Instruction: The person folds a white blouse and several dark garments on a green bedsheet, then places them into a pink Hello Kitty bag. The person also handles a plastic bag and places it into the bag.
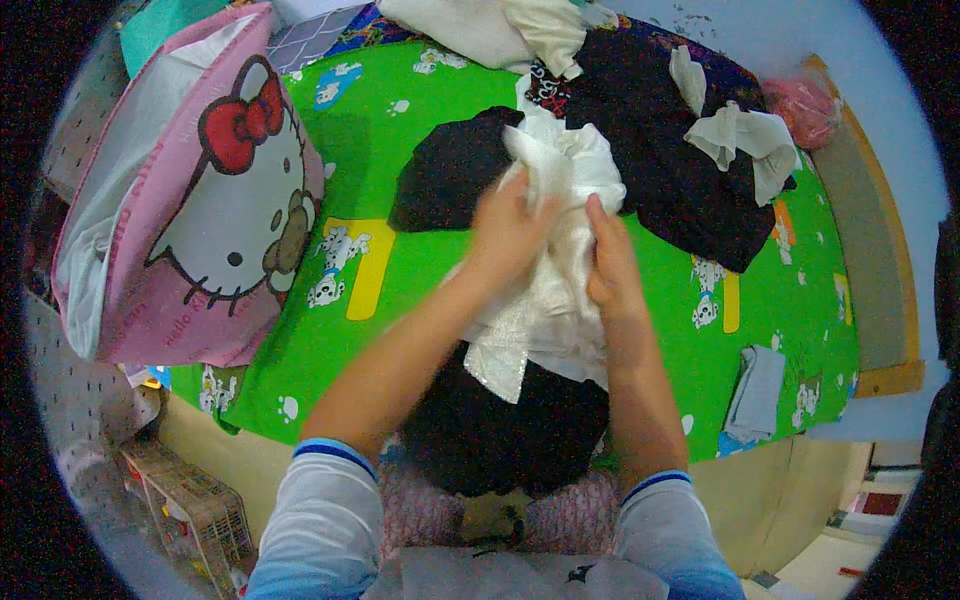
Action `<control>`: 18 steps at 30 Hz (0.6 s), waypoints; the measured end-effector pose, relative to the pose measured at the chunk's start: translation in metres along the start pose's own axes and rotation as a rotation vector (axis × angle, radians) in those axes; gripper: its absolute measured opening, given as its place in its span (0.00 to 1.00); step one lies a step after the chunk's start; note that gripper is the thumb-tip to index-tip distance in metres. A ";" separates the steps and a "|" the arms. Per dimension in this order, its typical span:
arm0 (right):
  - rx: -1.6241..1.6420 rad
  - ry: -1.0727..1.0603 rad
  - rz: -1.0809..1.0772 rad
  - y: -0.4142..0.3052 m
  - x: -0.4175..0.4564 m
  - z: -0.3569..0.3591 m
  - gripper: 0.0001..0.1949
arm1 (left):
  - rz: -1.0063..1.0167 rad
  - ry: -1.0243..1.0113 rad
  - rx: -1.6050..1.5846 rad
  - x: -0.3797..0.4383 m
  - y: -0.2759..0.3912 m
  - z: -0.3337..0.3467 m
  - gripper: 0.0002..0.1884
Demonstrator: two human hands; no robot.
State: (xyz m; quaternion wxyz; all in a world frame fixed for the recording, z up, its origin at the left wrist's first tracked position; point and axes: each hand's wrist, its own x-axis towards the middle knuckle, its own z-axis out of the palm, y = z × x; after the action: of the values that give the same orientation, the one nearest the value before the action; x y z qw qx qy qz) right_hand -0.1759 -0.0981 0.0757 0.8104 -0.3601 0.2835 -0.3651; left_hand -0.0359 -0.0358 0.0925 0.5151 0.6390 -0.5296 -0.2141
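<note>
Both hands are on a bunched white garment (559, 277), over a green printed bedsheet. My left hand (514, 225), blurred by motion, grips its upper left part; some fingers are hidden in the cloth. On the other side, my right hand (611, 255) holds the fabric with its thumb up. A pale, glittery flap (499, 367) hangs from the garment towards me. Beneath it, dark ruffled fabric (510, 435) spreads over the bed's near edge and my lap. Another dark piece of fabric (454, 176) lies beyond my left hand; whether the two join is hidden.
A pink fabric hamper (202, 315) with a cartoon cat stands left on the green bedsheet (360, 352). Black clothing (660, 150) and white cloths (750, 142) lie at the far right. A folded grey cloth (756, 394) rests near the right edge. A plastic basket (187, 495) stands lower left.
</note>
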 end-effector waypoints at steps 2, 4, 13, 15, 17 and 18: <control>0.178 0.077 0.002 0.009 -0.006 0.005 0.17 | 0.171 -0.134 0.204 -0.027 0.016 0.028 0.19; 0.074 0.188 -0.022 0.013 -0.012 -0.004 0.18 | 0.298 -0.226 0.022 -0.042 0.016 0.031 0.16; 0.136 -0.011 -0.024 -0.039 -0.064 0.018 0.18 | -0.271 -0.184 -0.409 -0.067 -0.028 -0.092 0.14; 0.056 -0.069 -0.066 -0.066 -0.089 0.040 0.16 | -0.298 -0.272 -0.431 -0.076 -0.023 -0.093 0.25; 0.018 -0.168 -0.124 -0.097 -0.120 0.070 0.15 | -0.265 -0.357 -0.489 -0.084 0.001 -0.089 0.32; 0.001 -0.210 -0.177 -0.114 -0.138 0.085 0.16 | -0.224 -0.462 -0.544 -0.085 0.026 -0.084 0.41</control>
State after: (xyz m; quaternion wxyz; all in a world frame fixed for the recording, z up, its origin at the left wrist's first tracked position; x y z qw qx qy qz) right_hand -0.2383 -0.0102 0.2424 0.8004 -0.4195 0.1643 -0.3955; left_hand -0.0090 0.0793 0.1240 0.5062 0.4676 -0.4824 -0.5408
